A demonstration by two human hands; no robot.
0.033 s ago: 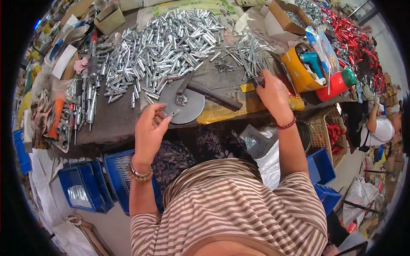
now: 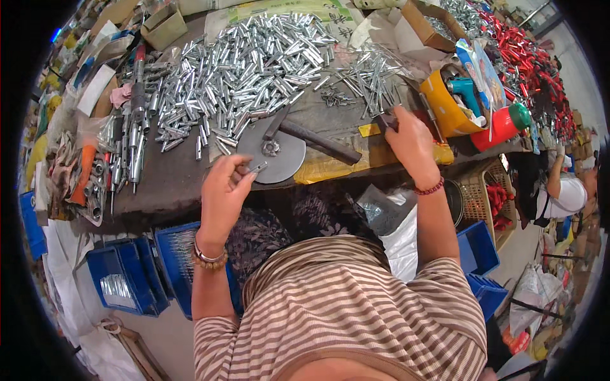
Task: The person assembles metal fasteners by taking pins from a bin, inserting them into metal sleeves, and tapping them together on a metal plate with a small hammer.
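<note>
My left hand pinches a short silver metal tube between thumb and fingers, over the left edge of a grey round metal plate. A hammer lies across this plate, its handle pointing right. Beside its head, a small metal piece sits on the plate. My right hand is closed around a dark, blocky piece, its kind unclear. Just beyond that hand is a pile of thin metal rods. A big heap of silver tubes covers the middle of the bench.
Small screws lie between the piles. At right stand a yellow container holding a teal tool and a red bottle with a green cap. Hand tools line the left. Blue bins sit below the bench. Another person is at far right.
My right hand has shifted slightly right and toward me, away from the thin rods, with the dark piece showing more. My left hand stays in place with the tube.
</note>
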